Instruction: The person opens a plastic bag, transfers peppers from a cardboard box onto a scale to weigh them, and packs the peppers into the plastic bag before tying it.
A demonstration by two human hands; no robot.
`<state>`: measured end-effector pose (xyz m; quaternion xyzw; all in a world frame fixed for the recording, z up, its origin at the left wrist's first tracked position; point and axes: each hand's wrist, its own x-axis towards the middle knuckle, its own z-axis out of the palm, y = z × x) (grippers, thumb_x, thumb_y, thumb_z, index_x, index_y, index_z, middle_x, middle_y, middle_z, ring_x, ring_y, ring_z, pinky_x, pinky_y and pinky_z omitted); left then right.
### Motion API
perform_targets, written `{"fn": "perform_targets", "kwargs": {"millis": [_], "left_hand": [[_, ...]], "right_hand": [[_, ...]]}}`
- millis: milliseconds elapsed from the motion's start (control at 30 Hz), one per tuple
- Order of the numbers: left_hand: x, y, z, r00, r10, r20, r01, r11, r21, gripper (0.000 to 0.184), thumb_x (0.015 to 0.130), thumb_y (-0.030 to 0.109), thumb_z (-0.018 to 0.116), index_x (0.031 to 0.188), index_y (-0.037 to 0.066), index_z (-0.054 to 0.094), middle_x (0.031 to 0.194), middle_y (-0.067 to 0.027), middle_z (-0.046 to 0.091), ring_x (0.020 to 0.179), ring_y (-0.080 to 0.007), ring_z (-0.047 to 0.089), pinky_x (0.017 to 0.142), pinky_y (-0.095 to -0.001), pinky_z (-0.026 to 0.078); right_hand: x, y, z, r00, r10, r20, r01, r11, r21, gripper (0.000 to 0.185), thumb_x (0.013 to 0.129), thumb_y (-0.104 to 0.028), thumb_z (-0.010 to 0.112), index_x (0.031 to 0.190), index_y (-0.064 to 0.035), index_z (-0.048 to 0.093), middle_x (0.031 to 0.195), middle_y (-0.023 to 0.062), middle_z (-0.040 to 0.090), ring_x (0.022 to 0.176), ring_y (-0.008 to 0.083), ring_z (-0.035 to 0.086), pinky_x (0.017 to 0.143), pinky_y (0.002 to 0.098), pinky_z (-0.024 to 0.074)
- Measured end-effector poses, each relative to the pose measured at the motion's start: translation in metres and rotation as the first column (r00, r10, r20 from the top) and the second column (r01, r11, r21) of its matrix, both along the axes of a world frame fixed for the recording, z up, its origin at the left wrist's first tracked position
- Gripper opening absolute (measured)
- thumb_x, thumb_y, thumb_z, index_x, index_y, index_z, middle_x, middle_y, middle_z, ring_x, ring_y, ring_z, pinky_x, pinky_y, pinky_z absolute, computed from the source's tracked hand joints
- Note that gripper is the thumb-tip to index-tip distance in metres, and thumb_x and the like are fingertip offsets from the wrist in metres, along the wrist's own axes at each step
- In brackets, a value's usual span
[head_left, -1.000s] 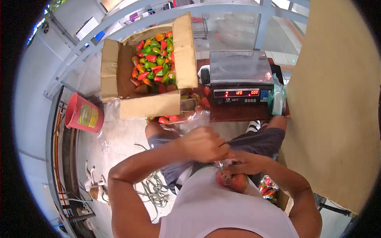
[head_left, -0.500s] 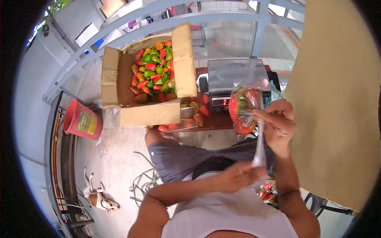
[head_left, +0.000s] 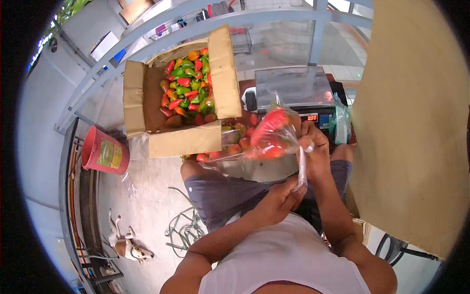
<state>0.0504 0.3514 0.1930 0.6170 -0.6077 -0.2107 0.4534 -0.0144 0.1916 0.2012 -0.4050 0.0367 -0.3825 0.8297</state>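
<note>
A clear plastic bag of red and orange peppers [head_left: 274, 132] hangs tilted in front of me, blurred by motion. My right hand [head_left: 316, 152] is closed around the bag's neck, just beside the peppers. Lower down, near my lap, my left hand [head_left: 281, 200] grips the twisted tail of the same bag, stretched between both hands. Behind the bag stands a digital scale [head_left: 293, 88] with a metal pan and a lit red display. An open cardboard box [head_left: 186, 142] of red, green and orange peppers sits to the left, with more peppers [head_left: 235, 147] by its front flap.
A roll of clear plastic bags [head_left: 341, 125] lies right of the scale. On the floor at left are a pink bucket [head_left: 105, 152], a coiled green hose [head_left: 183, 230] and a lying dog [head_left: 128, 245]. A large tan board [head_left: 411, 132] rises at right; a grey railing [head_left: 274, 19] runs behind.
The filled bag has swung left, away from the scale's front. My right hand has shifted left and down, while my left hand has risen slightly and moved left with the bag's tail.
</note>
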Motion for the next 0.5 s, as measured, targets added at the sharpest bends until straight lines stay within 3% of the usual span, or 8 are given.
{"fn": "perform_targets", "kwargs": {"millis": [33,67,167,233,333,400,433,500], "left_hand": [[0.006,-0.004,-0.052,0.998,0.030,-0.053,-0.036,0.993,-0.111,0.019,0.093,0.003,0.055,0.111,0.003,0.058,0.095,-0.0127,0.066,0.080,-0.0304,0.066,0.075,-0.0424,0.052],[0.019,-0.005,-0.063,0.973,0.030,-0.227,-0.027,1.000,0.015,0.015,0.094,0.003,0.055,0.108,0.003,0.058,0.093,-0.0107,0.065,0.079,-0.0266,0.065,0.073,-0.0402,0.052],[0.085,0.000,-0.024,0.963,0.153,-0.221,-0.077,0.944,0.320,0.005,0.096,0.005,0.055,0.098,0.004,0.059,0.088,-0.0046,0.062,0.075,-0.0154,0.061,0.068,-0.0338,0.051],[0.089,0.001,0.025,0.964,0.144,-0.221,-0.087,0.964,0.250,0.002,0.094,0.006,0.058,0.095,0.004,0.058,0.082,-0.0045,0.061,0.074,-0.0175,0.062,0.067,-0.0351,0.050],[0.030,-0.004,0.040,0.969,0.135,0.207,-0.088,0.971,-0.223,0.003,0.095,0.006,0.057,0.095,0.003,0.057,0.079,-0.0052,0.061,0.073,-0.0163,0.062,0.066,-0.0339,0.050],[0.003,-0.003,0.016,0.907,-0.043,-0.419,0.058,0.998,0.025,0.007,0.097,0.009,0.057,0.097,0.003,0.061,0.078,-0.0053,0.061,0.072,-0.0146,0.061,0.066,-0.0326,0.050],[0.005,-0.004,0.005,0.672,-0.033,-0.740,0.218,0.964,0.155,0.007,0.097,0.008,0.059,0.098,0.003,0.063,0.078,-0.0070,0.062,0.071,-0.0166,0.062,0.070,-0.0328,0.052],[0.051,-0.007,0.007,0.824,0.133,-0.550,0.027,0.961,0.274,0.009,0.097,0.007,0.056,0.100,0.005,0.064,0.081,-0.0042,0.063,0.077,-0.0120,0.062,0.070,-0.0293,0.051]], "right_hand": [[0.000,0.002,0.002,0.990,0.098,0.098,-0.112,0.982,0.149,0.022,0.087,-0.016,0.075,0.079,-0.0058,0.058,0.097,0.0035,0.052,0.085,0.0113,0.052,0.075,0.0239,0.0432],[-0.002,-0.002,-0.006,0.949,0.222,0.224,-0.239,0.970,0.052,0.025,0.088,-0.018,0.075,0.078,-0.0053,0.056,0.097,0.0034,0.053,0.081,0.0102,0.051,0.072,0.0231,0.0427],[-0.020,-0.022,-0.030,0.934,0.304,-0.186,-0.340,0.916,-0.210,0.018,0.086,-0.012,0.075,0.079,-0.0046,0.060,0.100,0.0057,0.057,0.083,0.0113,0.054,0.075,0.0264,0.0450],[-0.017,-0.022,-0.031,0.976,0.020,-0.217,-0.107,0.911,-0.399,0.016,0.087,-0.010,0.074,0.079,-0.0040,0.061,0.098,0.0056,0.057,0.084,0.0118,0.055,0.078,0.0268,0.0456],[0.005,-0.006,-0.029,0.902,-0.399,-0.167,0.311,0.866,-0.391,0.013,0.086,-0.009,0.074,0.082,-0.0038,0.063,0.094,0.0056,0.058,0.087,0.0127,0.057,0.082,0.0280,0.0477],[0.002,0.000,-0.002,0.998,-0.049,-0.046,0.050,0.998,0.028,0.013,0.085,-0.010,0.076,0.084,-0.0036,0.064,0.094,0.0058,0.058,0.088,0.0125,0.057,0.082,0.0278,0.0475],[-0.003,0.004,0.015,0.992,0.110,0.064,-0.122,0.967,0.223,0.013,0.085,-0.010,0.076,0.084,-0.0035,0.065,0.095,0.0059,0.058,0.088,0.0124,0.057,0.082,0.0277,0.0475],[-0.022,-0.010,0.018,0.935,0.309,-0.175,-0.276,0.942,0.191,0.013,0.085,-0.010,0.077,0.086,-0.0038,0.066,0.094,0.0053,0.058,0.088,0.0125,0.056,0.080,0.0265,0.0459]]}}
